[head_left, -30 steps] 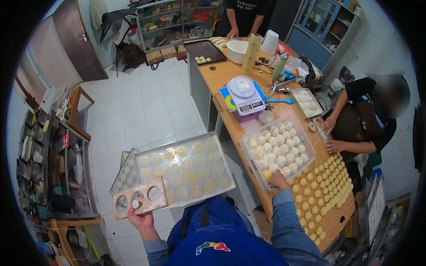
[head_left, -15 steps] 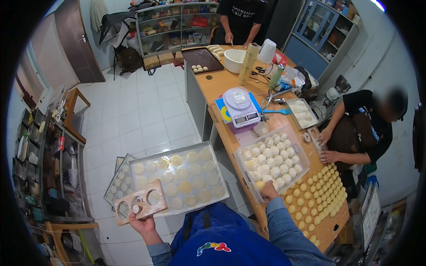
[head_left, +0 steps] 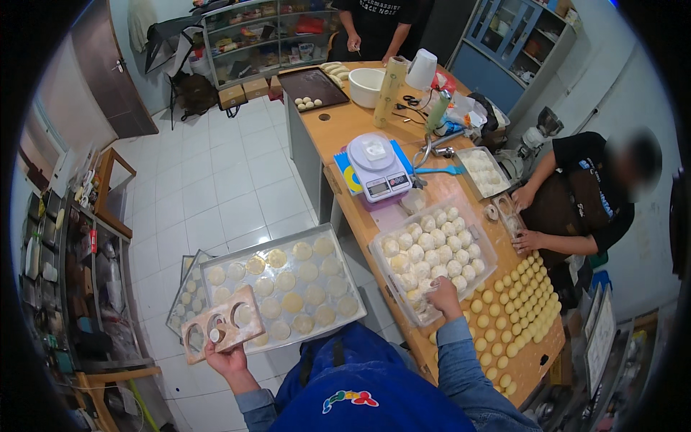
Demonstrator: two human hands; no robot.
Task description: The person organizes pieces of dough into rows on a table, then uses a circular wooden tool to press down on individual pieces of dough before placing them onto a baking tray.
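Observation:
My left hand [head_left: 229, 362] grips a wooden board mould [head_left: 245, 317] with large round holes. Beside the thumb is a small round, pale-topped piece [head_left: 217, 335]. Partly under the mould, a metal tray [head_left: 337, 248] holds rows of flat dough discs [head_left: 286, 281]. My right hand [head_left: 444, 297] reaches into the near corner of a clear plastic bin [head_left: 486, 277]. Floured dough balls [head_left: 432, 241] fill it. The fingers are bent together among the balls; what they hold, if anything, is hidden.
Small yellow balls [head_left: 504, 309] cover the table's near right end. Beyond the bin stands a kitchen scale [head_left: 378, 165]. A co-worker [head_left: 576, 194] at the right handles a similar mould [head_left: 507, 216]; another person [head_left: 374, 32] stands at the far end. More trays [head_left: 180, 302] lie lower left.
My right hand has moved from the bin's near edge inward over the dough balls. A yellow ball seen by its fingers no longer shows. The left hand still holds the mould.

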